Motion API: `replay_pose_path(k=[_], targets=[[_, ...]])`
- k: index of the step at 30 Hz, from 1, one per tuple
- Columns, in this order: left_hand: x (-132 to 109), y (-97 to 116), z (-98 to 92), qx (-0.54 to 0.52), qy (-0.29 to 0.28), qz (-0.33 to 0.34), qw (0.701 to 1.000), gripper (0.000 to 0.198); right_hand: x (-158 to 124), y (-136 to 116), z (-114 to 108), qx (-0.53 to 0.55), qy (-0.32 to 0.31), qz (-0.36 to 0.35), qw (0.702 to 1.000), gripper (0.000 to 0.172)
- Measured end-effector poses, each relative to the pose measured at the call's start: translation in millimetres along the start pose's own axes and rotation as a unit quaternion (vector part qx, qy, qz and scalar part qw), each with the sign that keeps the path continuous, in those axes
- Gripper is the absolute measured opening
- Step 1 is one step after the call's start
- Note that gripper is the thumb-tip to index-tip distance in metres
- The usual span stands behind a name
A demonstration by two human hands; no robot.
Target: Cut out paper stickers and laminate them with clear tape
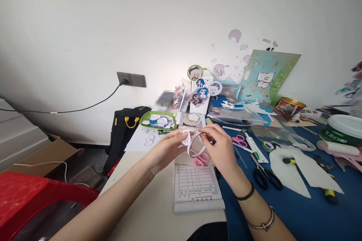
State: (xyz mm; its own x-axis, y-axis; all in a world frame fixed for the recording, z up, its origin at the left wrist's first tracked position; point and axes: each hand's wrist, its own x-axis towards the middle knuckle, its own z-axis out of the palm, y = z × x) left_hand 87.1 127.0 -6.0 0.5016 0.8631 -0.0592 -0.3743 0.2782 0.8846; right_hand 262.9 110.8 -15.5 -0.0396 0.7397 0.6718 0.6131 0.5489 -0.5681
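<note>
My left hand point(166, 150) and my right hand point(219, 147) meet above the desk and together hold a thin ring of white tape point(195, 145). The left fingers pinch a loose white end of it at the ring's top left. The right fingers grip the ring's upper right side. Just under the ring lie small pink scissors point(201, 161) on a printed form pad point(196, 186). Both hands are closed on the tape.
Black-handled scissors point(267, 179), a second pink pair point(240, 140), white cut paper point(296, 171) and a green-lidded tub point(343, 130) lie on the blue mat point(296, 214) to the right. Cartoon stickers point(201, 92) stand at the wall. A red chair point(34, 196) and black bag point(124, 131) are left.
</note>
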Motion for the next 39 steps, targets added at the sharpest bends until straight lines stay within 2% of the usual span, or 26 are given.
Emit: replay_pose_path(k=[3,5,7,10,11,13,15,17,19,22,24,26,28,30,31,32,33,34,36,37,39], targets=[[-1.0,0.0,1.6,-0.001,-0.048,-0.032,0.998,0.014,0.2,-0.8,-1.5,-0.001,0.034,-0.022,0.999,0.016],[-2.2,0.6,3.1,-0.014,-0.082,-0.042,0.996,0.014,1.0,-2.8,-2.0,0.021,0.022,-0.025,0.999,0.017],[-3.4,2.0,4.0,-0.02,-0.09,-0.033,0.995,0.015,2.3,-4.7,-2.9,0.046,0.001,-0.005,0.999,0.019],[-4.0,4.4,3.9,-0.004,-0.042,0.022,0.999,0.018,4.5,-4.9,-8.1,0.005,0.005,0.075,0.997,0.014],[-3.8,5.0,3.5,0.002,-0.018,0.051,0.999,0.019,4.7,-4.1,-10.7,-0.025,-0.014,0.101,0.994,0.01],[-3.0,5.3,2.7,0.011,0.034,0.116,0.993,0.019,3.3,-1.5,-15.6,-0.06,-0.118,0.124,0.983,0.005],[-2.0,4.5,1.8,0.023,0.08,0.168,0.982,0.019,-1.0,1.2,-17.3,-0.059,-0.25,0.107,0.961,0.003],[-1.2,2.9,1.0,0.047,0.112,0.196,0.973,0.019,-7.2,3.2,-14.4,-0.065,-0.317,0.082,0.943,0.011],[-0.6,1.3,0.4,0.076,0.13,0.208,0.966,0.019,-12.8,4.2,-7.7,-0.092,-0.327,0.075,0.938,0.014],[-0.5,0.9,0.2,0.115,0.14,0.21,0.961,0.02,-16.4,4.3,0.9,-0.118,-0.314,0.07,0.939,0.008],[-0.8,2.2,0.7,0.137,0.144,0.208,0.958,0.021,-14.4,3.4,-0.6,-0.108,-0.311,0.058,0.942,0.006],[-1.2,4.4,1.2,0.154,0.152,0.216,0.952,0.021,-9.9,1.8,-10.9,-0.058,-0.344,0.068,0.935,0.004],[-1.2,6.5,1.0,0.165,0.158,0.226,0.947,0.021,-4.2,-0.1,-27.8,0.04,-0.418,0.11,0.901,0.004],[-0.9,7.5,0.0,0.176,0.16,0.233,0.943,0.02,0.8,-1.2,-45.0,0.181,-0.495,0.151,0.836,0.015],[-0.7,7.6,-0.6,0.182,0.158,0.235,0.942,0.02,2.7,-1.1,-51.4,0.257,-0.511,0.166,0.803,0.019],[-0.5,7.3,-1.3,0.188,0.155,0.235,0.941,0.019,4.2,-0.3,-55.4,0.322,-0.51,0.176,0.778,0.024],[-0.2,6.9,-1.8,0.192,0.151,0.234,0.941,0.018,5.2,1.1,-56.9,0.375,-0.487,0.184,0.767,0.03],[-0.1,6.3,-2.2,0.196,0.147,0.233,0.941,0.018,5.9,3.0,-55.9,0.417,-0.451,0.19,0.766,0.033],[-0.1,5.3,-2.2,0.204,0.135,0.23,0.942,0.017,6.7,7.6,-48.9,0.46,-0.37,0.198,0.783,0.033],[-0.4,5.1,-1.7,0.208,0.129,0.228,0.942,0.017,7.0,9.8,-44.3,0.467,-0.345,0.201,0.789,0.03],[-1.5,5.2,-0.1,0.218,0.111,0.222,0.944,0.017,7.3,12.5,-36.1,0.465,-0.335,0.202,0.794,0.026]])
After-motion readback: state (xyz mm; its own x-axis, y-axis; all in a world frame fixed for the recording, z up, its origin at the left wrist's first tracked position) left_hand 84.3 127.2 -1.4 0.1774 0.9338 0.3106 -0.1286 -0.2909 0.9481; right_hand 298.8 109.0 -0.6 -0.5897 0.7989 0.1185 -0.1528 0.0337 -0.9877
